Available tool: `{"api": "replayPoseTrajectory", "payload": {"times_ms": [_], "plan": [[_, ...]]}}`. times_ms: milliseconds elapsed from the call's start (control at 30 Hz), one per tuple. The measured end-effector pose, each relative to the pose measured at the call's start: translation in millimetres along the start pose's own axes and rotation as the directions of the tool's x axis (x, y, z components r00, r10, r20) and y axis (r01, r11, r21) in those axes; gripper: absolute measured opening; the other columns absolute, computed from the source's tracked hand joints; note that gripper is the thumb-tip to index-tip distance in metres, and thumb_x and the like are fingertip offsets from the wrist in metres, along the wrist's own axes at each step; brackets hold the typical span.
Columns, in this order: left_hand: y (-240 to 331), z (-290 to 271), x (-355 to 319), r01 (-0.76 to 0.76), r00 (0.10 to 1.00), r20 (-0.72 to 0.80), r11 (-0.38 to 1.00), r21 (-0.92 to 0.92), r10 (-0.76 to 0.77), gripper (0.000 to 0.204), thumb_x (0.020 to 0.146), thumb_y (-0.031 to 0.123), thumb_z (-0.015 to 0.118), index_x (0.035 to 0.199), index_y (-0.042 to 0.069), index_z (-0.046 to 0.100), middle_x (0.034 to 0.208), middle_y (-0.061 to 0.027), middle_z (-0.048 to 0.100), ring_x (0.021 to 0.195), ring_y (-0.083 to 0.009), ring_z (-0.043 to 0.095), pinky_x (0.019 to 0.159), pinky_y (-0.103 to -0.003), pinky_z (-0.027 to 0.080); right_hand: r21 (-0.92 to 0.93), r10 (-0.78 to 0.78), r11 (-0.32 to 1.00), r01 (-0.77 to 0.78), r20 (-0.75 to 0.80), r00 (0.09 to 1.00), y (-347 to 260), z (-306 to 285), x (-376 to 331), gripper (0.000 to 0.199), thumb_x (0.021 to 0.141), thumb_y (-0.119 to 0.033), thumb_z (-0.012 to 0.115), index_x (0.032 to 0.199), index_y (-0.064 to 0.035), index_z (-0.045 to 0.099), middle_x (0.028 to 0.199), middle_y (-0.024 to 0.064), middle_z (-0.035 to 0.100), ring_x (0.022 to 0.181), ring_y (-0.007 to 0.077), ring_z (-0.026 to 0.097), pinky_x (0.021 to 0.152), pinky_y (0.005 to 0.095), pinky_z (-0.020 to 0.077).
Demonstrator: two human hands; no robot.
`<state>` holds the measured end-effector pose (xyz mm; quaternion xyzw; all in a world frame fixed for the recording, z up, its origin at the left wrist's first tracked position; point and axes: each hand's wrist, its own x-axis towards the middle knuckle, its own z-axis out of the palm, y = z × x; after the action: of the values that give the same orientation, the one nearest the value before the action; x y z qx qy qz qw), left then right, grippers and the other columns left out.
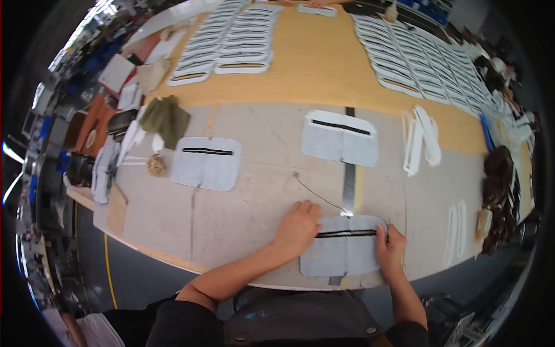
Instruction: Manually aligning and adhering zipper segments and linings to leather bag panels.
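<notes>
Hands flat, pressing grey felt piece

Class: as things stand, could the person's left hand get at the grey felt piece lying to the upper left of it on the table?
Probably yes: the left hand rests on the near felt piece, and only bare table lies between it and that grey felt piece.

head view, looking down on a bench. left hand and right hand press flat on opposite ends of a grey felt panel with a black slit, at the near edge. two like panels lie farther back; a metal ruler runs between. rows of white pieces cover the far side.
</notes>
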<state>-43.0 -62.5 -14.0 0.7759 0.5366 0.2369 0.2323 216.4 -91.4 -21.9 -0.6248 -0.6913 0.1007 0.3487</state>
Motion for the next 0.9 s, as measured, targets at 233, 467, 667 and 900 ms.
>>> {"api": "replayPoseTrajectory", "payload": {"times_ms": [233, 467, 667, 900], "plan": [[-5.8, -31.1, 1.0, -0.043, 0.999, 0.014, 0.998, 0.048, 0.042, 0.017, 0.079, 0.010, 0.075, 0.085, 0.001, 0.062, 0.075, -0.0110, 0.060, 0.065, -0.0255, 0.059, 0.062, -0.035, 0.049, 0.106, 0.062, 0.993, -0.058, -0.039, 0.997, -20.0, -0.9, 12.8, 0.034, 0.093, -0.016, 0.067, 0.069, 0.0004, 0.049, 0.053, 0.0112, 0.039, 0.050, 0.0149, 0.030, 0.045, 0.0312, 0.0303], [13.6, -24.3, -19.1, 0.319, 0.934, -0.021, 0.855, -0.409, -0.358, 0.017, 0.086, 0.010, 0.073, 0.081, -0.002, 0.061, 0.063, -0.0032, 0.056, 0.056, -0.0066, 0.045, 0.051, -0.025, 0.039, 0.151, 0.161, 0.975, -0.165, 0.038, 0.986, -10.5, -3.9, 12.9, 0.033, 0.093, -0.020, 0.068, 0.070, -0.0003, 0.054, 0.052, 0.0094, 0.043, 0.046, 0.0128, 0.034, 0.043, 0.0299, 0.0306], [22.1, -19.5, -22.0, 0.327, 0.931, -0.073, 0.907, -0.266, -0.357, 0.015, 0.090, 0.011, 0.070, 0.088, -0.002, 0.063, 0.064, -0.0011, 0.054, 0.056, -0.0057, 0.043, 0.050, -0.023, 0.037, 0.155, 0.198, 0.968, -0.198, 0.015, 0.980, -16.5, -9.8, 6.1, 0.023, 0.094, -0.018, 0.067, 0.080, -0.0002, 0.063, 0.054, 0.0072, 0.048, 0.046, 0.0128, 0.039, 0.045, 0.0283, 0.0359], [20.0, 3.8, -7.1, 0.165, 0.949, -0.255, 0.981, -0.106, -0.187, 0.029, 0.089, 0.010, 0.070, 0.114, 0.003, 0.057, 0.063, -0.0091, 0.054, 0.053, -0.0223, 0.052, 0.052, -0.033, 0.044, -0.061, 0.221, 0.974, -0.219, 0.037, 0.975, -20.3, -14.5, 1.7, 0.028, 0.091, -0.012, 0.067, 0.117, -0.0031, 0.063, 0.063, 0.0076, 0.056, 0.051, 0.0194, 0.054, 0.050, 0.0301, 0.0443]]}}
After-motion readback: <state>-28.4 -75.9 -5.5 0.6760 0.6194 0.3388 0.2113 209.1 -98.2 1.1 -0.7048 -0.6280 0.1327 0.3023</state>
